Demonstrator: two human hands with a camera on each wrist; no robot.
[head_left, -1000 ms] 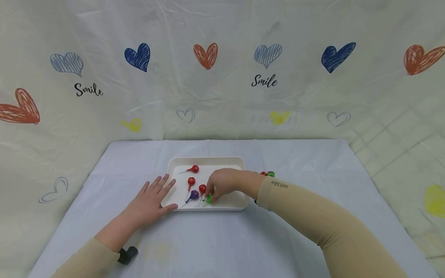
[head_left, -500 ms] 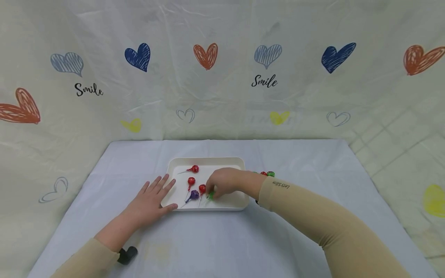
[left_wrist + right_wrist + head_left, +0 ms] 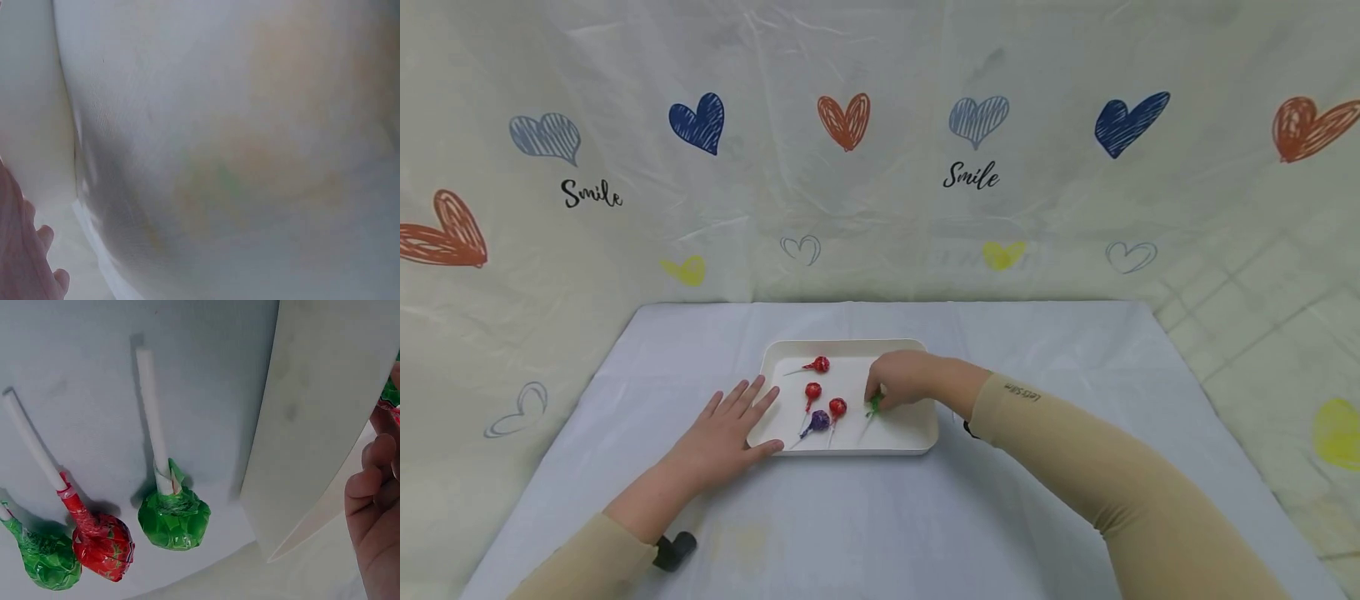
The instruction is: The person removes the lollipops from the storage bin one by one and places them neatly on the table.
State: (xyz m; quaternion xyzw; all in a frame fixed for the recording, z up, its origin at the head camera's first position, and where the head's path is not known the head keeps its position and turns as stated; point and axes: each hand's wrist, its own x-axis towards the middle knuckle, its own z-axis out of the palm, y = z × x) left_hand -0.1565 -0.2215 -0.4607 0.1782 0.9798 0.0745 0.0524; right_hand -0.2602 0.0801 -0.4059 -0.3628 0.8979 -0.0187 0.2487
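Note:
My right hand (image 3: 902,379) pinches a green-wrapped lollipop (image 3: 874,406) over the right half of the white tray (image 3: 857,368), its stick pointing down toward the front. Part of its wrapper shows between the fingers in the right wrist view. Left of it in the tray lie a red lollipop (image 3: 822,364) at the back, a second red lollipop (image 3: 813,391), a third red lollipop (image 3: 837,407) and a purple lollipop (image 3: 820,421). With fingers spread, my left hand (image 3: 721,437) rests at the tray's left front corner.
Outside the tray, on the white tablecloth (image 3: 880,533), a green lollipop (image 3: 174,519), a red lollipop (image 3: 105,547) and another green lollipop (image 3: 50,562) lie in a row. My right sleeve hides them in the head view. A curtain printed with hearts hangs behind the table.
My right hand has moved right and toward the back of the tray, taking the green lollipop away from the red one beside it. The left hand has stayed in place.

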